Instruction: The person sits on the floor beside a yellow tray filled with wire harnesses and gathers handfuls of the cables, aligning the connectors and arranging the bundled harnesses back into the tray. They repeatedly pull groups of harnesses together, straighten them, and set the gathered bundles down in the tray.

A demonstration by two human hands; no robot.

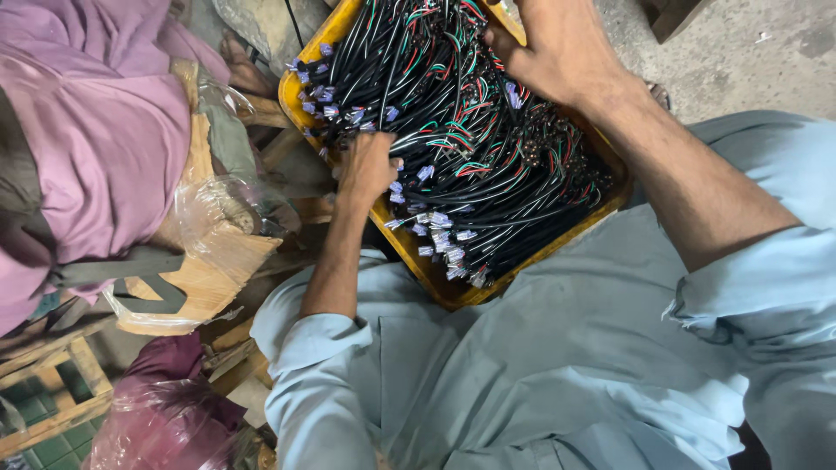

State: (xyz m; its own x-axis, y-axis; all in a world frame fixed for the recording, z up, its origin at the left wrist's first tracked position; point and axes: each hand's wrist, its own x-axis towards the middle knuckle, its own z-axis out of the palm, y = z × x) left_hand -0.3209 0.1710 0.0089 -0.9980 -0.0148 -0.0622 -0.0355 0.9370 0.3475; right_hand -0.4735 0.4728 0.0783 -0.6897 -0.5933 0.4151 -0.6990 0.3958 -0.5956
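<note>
**Sorting through the tray of cables**

I judge I am in the middle of picking through the cables (470,130): black leads with red, green and white strands, each ending in a small pale plug. They lie heaped in a yellow tray (435,283) that rests on my lap, tilted, its near corner over my pale blue shirt (557,365).

My left hand (366,165) sits at the left edge of the tray, down on the heap. Its fingers are curled in on themselves; they seem to pinch some leads near their plugs, but the back of the hand hides the tips, so I cannot tell what they have hold of. A row of plugs lies just beside it, running toward the near corner.

My right hand (557,48) is at the far edge of the tray, fingers bent down into the cables; whether they grip the rim or a bundle I cannot tell either.

The next move, as I judge it, calls for freeing one lead from the tangle without dragging its neighbours along, and for a steady tray.

To my left someone in a pink garment (96,130) sits close, beside a wooden frame (209,270) wrapped in clear plastic.
</note>
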